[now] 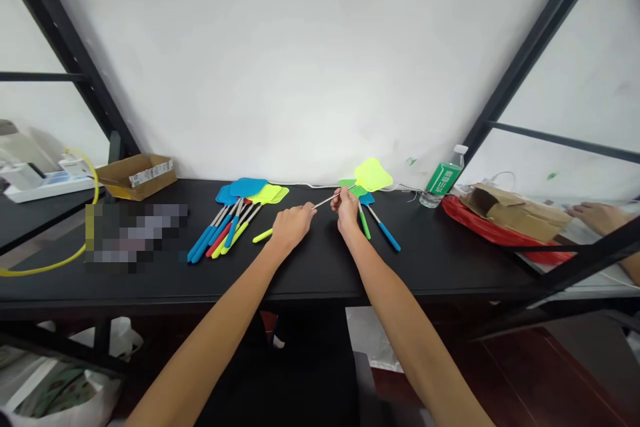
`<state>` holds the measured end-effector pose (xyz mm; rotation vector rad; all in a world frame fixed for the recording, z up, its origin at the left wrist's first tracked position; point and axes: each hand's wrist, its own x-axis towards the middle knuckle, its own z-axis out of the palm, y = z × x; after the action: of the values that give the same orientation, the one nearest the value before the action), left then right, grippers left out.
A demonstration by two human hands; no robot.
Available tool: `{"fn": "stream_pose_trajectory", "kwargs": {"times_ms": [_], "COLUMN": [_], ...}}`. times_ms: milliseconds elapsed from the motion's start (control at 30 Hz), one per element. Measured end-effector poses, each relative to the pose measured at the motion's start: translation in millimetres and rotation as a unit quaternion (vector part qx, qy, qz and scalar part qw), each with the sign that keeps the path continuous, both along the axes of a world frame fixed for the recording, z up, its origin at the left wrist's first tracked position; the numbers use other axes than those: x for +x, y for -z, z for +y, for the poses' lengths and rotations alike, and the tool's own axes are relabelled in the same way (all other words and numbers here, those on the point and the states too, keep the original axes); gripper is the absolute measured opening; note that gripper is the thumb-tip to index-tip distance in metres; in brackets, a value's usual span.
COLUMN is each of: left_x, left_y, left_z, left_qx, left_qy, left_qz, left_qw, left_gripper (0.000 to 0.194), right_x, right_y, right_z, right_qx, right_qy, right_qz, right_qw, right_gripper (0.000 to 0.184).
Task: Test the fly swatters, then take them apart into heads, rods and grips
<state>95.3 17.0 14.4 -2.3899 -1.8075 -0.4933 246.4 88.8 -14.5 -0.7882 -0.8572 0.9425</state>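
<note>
Between my two hands is a yellow fly swatter [373, 175] with a thin metal rod, its head tilted up to the right. My left hand [293, 230] is closed around the rod near the yellow grip, whose end sticks out to the left. Higher up the rod, just below the head, the fingers of my right hand [345, 208] pinch it. Behind my right hand lie a green fly swatter [365, 221] and a blue fly swatter [389, 237]. To the left rests a pile of several blue, yellow and red fly swatters [235, 220].
An open cardboard box [135, 177] and a yellow cable [94, 180] are at the left. At the right stand a water bottle [443, 177] and, beyond it, a red bag [480, 227] with torn cardboard [515, 213]. Another person's hand [600, 219] shows past the black frame [585, 267].
</note>
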Motion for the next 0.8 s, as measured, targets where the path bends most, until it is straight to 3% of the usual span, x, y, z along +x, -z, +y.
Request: {"fn": "stream_pose_trajectory", "kwargs": {"times_ms": [433,667,800], "left_x": [-43,-40,-40], "left_y": [7.3,12.9,11.9], "left_z": [2,4,-1], "left_qx": [0.035,0.051,0.056], "left_qy": [0.035,0.037,0.021], "left_qz": [0.041,0.033,0.021], "left_qw": [0.998,0.997,0.998], "left_gripper": [0.044,0.042,0.04], "right_x": [7,13,9], "right_y": [-4.4,-9.0,-11.8], "right_z": [2,1,-6], "right_qx": [0.0,-0.001,-0.005], "right_qy": [0.022,0.048,-0.001], "right_qz": [0.034,0.053,0.019], "right_qw": [0.999,0.997,1.0], "right_gripper": [0.038,0.044,0.049]}}
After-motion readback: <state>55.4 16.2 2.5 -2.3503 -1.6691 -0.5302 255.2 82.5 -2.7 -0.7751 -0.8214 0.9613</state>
